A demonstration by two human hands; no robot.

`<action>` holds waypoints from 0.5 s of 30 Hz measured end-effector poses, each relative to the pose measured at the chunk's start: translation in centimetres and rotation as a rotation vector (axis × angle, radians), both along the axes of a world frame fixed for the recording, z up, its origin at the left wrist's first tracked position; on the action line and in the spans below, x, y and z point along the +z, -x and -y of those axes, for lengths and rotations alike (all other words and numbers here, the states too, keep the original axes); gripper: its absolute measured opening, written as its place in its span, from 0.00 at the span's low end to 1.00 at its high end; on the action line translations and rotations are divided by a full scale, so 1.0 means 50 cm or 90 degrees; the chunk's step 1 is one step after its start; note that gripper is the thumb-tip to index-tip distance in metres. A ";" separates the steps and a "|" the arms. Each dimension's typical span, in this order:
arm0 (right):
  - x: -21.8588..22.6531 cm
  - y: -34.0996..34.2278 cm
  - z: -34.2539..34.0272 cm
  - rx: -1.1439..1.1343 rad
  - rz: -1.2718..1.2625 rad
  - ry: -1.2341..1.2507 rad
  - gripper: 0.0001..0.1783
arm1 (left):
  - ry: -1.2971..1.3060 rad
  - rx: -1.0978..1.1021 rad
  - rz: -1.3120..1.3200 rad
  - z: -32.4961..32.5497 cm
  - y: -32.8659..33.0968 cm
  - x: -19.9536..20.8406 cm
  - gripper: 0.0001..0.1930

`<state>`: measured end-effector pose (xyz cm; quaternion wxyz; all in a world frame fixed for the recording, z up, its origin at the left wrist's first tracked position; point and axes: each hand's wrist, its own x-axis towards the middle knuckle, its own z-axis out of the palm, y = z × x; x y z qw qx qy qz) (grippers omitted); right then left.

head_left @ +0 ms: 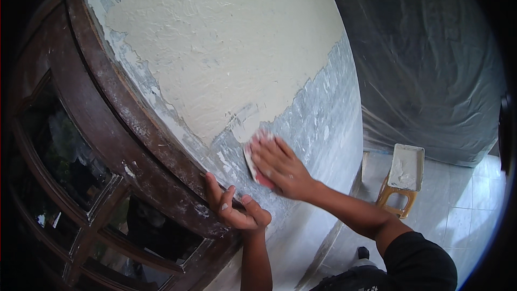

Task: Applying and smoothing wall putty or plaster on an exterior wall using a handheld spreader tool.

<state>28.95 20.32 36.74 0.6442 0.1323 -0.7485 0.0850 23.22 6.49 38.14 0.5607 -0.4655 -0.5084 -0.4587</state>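
My right hand (283,168) is closed around a flat, pinkish-red putty spreader (262,179) smeared with white, pressed to the wall at the lower edge of the wet filler. Much of the spreader is hidden under my fingers. Cream-coloured putty (231,48) covers the upper part of the wall in a rough, rippled coat. Just above the spreader is a thin, scraped patch where grey shows through. My left hand (239,210), its fingers bent but apart and spotted with white, rests by the edge of the brown wooden door frame (156,145); I see nothing held in it.
A rectangular tray (406,164) of putty sits on a yellow-brown plastic stool (396,198) at the right, on the tiled floor. Dark plastic sheeting (420,64) hangs behind it. Glass panes (64,134) fill the wooden frame at the left. Bare grey wall (328,108) lies right of the putty.
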 end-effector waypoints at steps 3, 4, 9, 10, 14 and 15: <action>-0.006 -0.004 0.003 0.010 -0.035 -0.069 0.29 | -0.005 -0.012 0.003 0.000 0.004 -0.005 0.11; 0.011 -0.002 -0.001 -0.002 -0.077 -0.029 0.29 | -0.006 -0.013 0.002 -0.002 0.005 -0.001 0.11; 0.007 0.009 -0.003 -0.025 -0.023 -0.011 0.32 | -0.010 0.000 0.002 0.000 0.002 -0.002 0.11; -0.026 0.009 -0.003 -0.023 -0.001 -0.022 0.33 | -0.010 0.000 0.002 0.003 0.005 -0.003 0.11; -0.015 0.008 0.001 0.014 -0.097 -0.011 0.34 | -0.010 -0.001 -0.003 0.000 0.008 -0.003 0.12; 0.003 0.011 -0.001 0.012 -0.096 -0.008 0.34 | -0.011 -0.005 0.001 0.000 0.006 -0.005 0.12</action>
